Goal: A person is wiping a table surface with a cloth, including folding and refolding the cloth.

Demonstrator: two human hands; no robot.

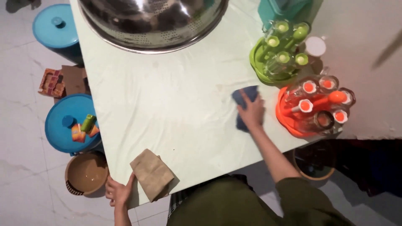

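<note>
My right hand (252, 112) lies flat on a dark blue cloth (244, 97), pressing it onto the pale green tabletop (176, 104) near the right side. My left hand (118, 191) grips the table's near left corner, fingers curled over the edge. A folded brown cloth (152, 173) rests on the table just right of that hand, not held.
A big steel colander bowl (153, 23) sits at the far edge. A green rack of glasses (279, 52) and an orange rack of glasses (316, 106) stand right of the cloth. Blue lidded tubs (67, 121) and a brown bowl (86, 173) stand on the floor at left.
</note>
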